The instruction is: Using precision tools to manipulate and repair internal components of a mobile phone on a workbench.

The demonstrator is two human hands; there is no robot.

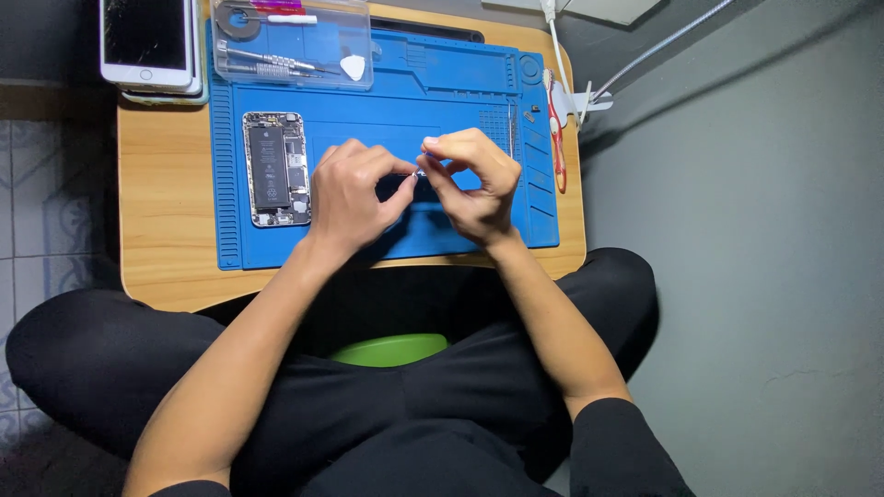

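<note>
Both hands, left hand (354, 189) and right hand (470, 179), pinch one tiny part (419, 172) between fingertips above blue repair mat (442, 83) on wooden tabletop (166, 239). Grey floor right. Opened smartphone (275, 169) lies left. Clear plastic case (293, 41) holds screwdrivers, pick.

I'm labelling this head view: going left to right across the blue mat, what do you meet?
Opened phone → left hand → right hand → red-handled tool at the blue mat's right edge.
</note>
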